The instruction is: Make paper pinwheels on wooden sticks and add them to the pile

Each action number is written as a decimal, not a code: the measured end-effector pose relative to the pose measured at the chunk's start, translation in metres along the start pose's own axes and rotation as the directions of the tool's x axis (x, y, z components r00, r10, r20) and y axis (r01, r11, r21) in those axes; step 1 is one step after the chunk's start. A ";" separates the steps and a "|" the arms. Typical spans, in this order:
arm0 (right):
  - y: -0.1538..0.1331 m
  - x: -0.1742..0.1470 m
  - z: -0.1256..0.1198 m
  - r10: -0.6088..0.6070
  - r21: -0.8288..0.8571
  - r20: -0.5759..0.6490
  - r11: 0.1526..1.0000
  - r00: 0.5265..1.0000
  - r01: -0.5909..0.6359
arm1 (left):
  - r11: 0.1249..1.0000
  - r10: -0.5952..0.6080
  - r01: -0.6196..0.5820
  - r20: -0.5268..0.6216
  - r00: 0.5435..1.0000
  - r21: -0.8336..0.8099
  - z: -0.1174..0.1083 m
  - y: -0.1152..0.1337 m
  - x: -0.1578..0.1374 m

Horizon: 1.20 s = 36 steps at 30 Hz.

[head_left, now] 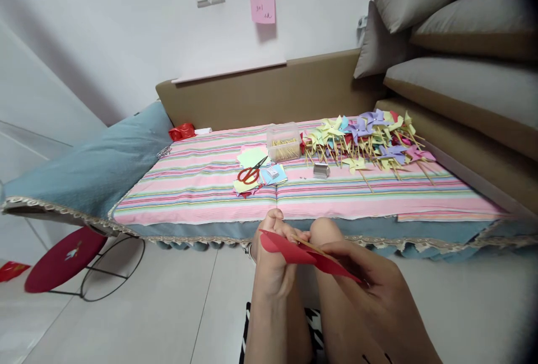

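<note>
Above my knees, a red paper pinwheel point(290, 252) is held between both hands, its sheet seen nearly edge-on. A thin wooden stick point(313, 245) lies along its upper side and runs toward my right fingers. My left hand point(273, 263) is closed on the paper's left part, with the fingers near the stick's far end. My right hand point(374, 280) pinches the right part of the paper and the stick between thumb and fingers. Where paper and stick meet is partly hidden by the fingers.
On the striped sofa cover lie finished paper pinwheels point(359, 129), a clear box of sticks point(283, 143), orange-handled scissors point(250, 175), paper sheets point(252, 157) and a small grey box point(321, 171). A red stool point(63, 257) stands left; grey cushions point(462, 84) are stacked right.
</note>
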State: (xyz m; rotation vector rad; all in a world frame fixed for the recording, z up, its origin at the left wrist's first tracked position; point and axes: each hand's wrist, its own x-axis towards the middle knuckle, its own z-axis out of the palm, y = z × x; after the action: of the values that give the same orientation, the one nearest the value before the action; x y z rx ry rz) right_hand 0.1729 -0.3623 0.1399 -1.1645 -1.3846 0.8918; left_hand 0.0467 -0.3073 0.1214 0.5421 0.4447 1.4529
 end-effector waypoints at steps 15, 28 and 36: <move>0.009 0.005 0.003 0.131 0.030 -0.080 0.991 0.988 -0.129 | 0.997 -0.075 0.075 0.046 0.996 0.005 -0.012 -0.009 0.016; 0.016 0.019 0.004 0.141 0.078 -0.077 0.988 0.987 -0.135 | 0.991 -0.132 0.133 -0.081 0.988 0.013 -0.016 -0.013 0.025; 0.016 0.024 0.010 0.112 0.038 -0.177 0.994 0.978 -0.107 | 0.989 -0.145 0.149 -0.183 0.972 0.009 -0.017 -0.018 0.025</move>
State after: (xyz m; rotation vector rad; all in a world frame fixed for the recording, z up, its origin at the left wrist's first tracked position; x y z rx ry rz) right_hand 0.1671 -0.3347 0.1292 -1.2768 -1.1685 0.8590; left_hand 0.0528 -0.2812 0.0982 0.3869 0.6338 1.3611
